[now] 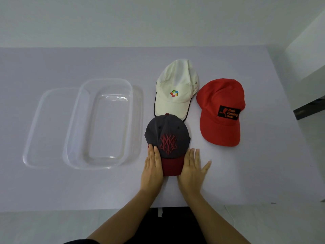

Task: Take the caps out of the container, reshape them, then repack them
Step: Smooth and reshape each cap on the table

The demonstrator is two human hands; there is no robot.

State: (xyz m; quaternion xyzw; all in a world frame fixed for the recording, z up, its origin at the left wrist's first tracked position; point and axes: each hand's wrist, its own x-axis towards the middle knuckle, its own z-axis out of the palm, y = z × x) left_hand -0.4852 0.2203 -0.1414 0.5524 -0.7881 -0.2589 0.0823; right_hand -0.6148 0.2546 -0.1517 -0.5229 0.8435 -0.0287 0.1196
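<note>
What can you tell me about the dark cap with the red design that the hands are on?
The dark grey cap looks like fabric, with red embroidery on the front, a maroon brim and top button. It sits crown-up on the white table, brim toward the person. The left hand and right hand flank its brim. Its crown overlaps the white cap.

dark cap: charcoal grey crown, dark red brim and top button, red embroidered swirling emblem on the front
white cap: cream-white cloth, black edging along the brim, a small logo of red, orange, yellow, green and blue blocks
red cap: bright red all over — black patch with orange lettering and an orange figure
container: clear, colourless plastic
lid: clear as well
table: pale lilac-white — plain, no pattern
</note>
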